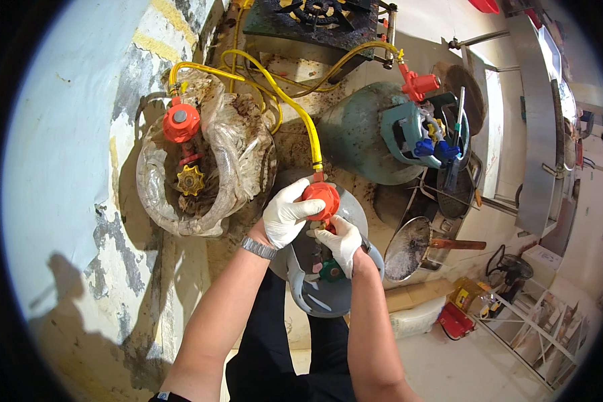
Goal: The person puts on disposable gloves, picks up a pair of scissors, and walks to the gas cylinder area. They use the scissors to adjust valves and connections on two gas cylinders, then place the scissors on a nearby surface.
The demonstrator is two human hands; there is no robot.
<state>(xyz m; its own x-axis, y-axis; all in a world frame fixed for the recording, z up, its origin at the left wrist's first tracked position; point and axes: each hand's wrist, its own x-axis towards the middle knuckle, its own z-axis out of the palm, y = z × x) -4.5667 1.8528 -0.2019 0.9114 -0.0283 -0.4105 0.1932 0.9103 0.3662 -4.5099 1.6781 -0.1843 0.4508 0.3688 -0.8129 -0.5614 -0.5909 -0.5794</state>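
My left hand (287, 213), in a white glove, grips the body of an orange-red gas regulator (323, 200). A yellow gas hose (305, 120) runs into the regulator's far end. With its gloved fingers, my right hand (342, 241) holds the red coupling (330, 228) at the regulator's near end. Below both hands stands a grey gas cylinder (354, 213) with an open collar (321, 300). Inside that collar sits a green valve handwheel (331, 271). My fingers partly hide the coupling, so its connection to the valve cannot be seen clearly.
At left, a plastic-wrapped cylinder (216, 201) carries another red regulator (181, 123) and a yellow handwheel (190, 180). A green cylinder (362, 133) with its own regulator (419, 83) stands at right. Beyond is a gas stove (311, 30). A wok (408, 248) leans near my right arm.
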